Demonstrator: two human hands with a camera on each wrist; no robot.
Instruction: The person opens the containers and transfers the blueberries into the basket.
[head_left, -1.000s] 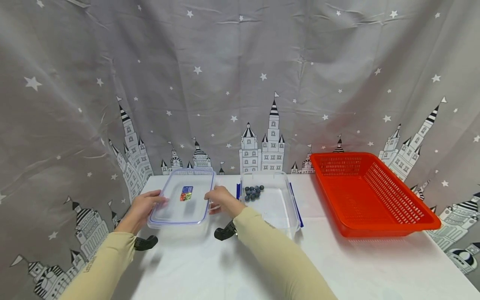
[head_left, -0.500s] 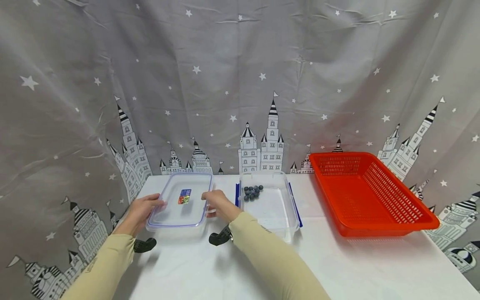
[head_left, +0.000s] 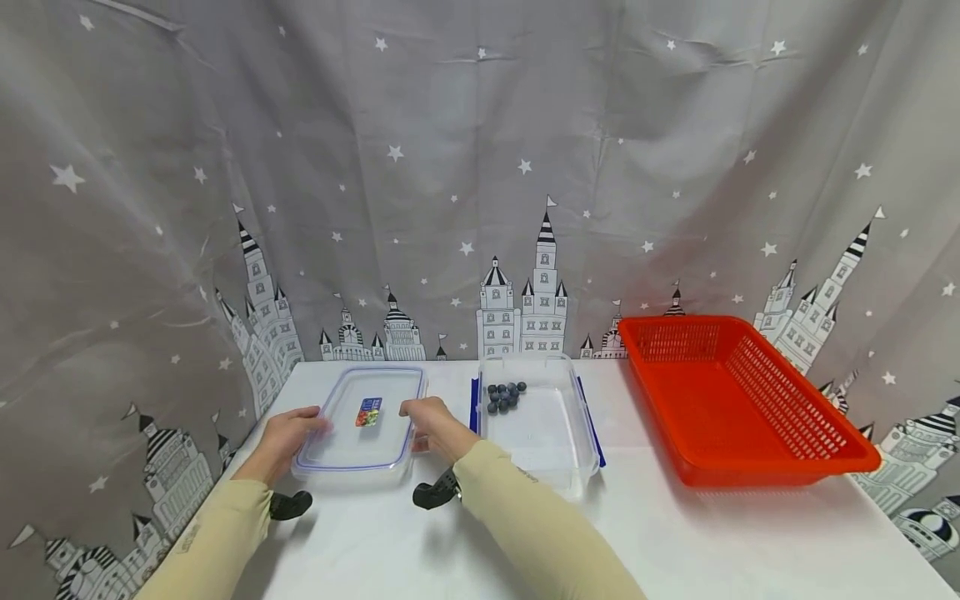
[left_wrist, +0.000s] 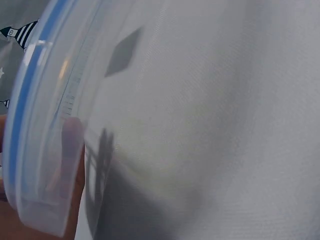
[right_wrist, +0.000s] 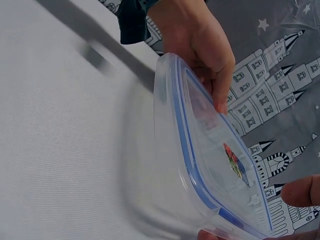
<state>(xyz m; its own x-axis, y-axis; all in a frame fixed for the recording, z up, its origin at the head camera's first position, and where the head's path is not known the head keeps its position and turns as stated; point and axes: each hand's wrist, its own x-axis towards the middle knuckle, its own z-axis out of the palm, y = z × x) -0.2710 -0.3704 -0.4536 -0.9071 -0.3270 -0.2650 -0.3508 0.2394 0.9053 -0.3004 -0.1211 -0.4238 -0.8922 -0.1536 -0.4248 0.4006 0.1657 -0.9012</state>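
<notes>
A clear rectangular plastic lid (head_left: 348, 446) with a blue seal and a small fruit-picture label (head_left: 368, 412) is held above the left part of the table. My left hand (head_left: 285, 437) grips its left edge, thumb on top; in the left wrist view a fingertip shows through the clear plastic. At the right edge my right hand (head_left: 438, 427) pinches the lid with the thumb above. In the right wrist view the lid (right_wrist: 200, 165) is tilted, with its shadow on the cloth. Right of the hands stands a clear plastic container (head_left: 551, 433) with several blueberries (head_left: 504, 398) in its left part.
A large red plastic basket (head_left: 738, 417) with slotted walls stands at the right of the white table (head_left: 675, 550). Blue strips (head_left: 474, 404) flank the clear container. Behind the table hangs a grey curtain (head_left: 450, 108) with stars and castles.
Both hands have brought the lid slightly lower and a little left, keeping their grip. The head view has tilted up slightly. Container, blueberries and basket stay where they were.
</notes>
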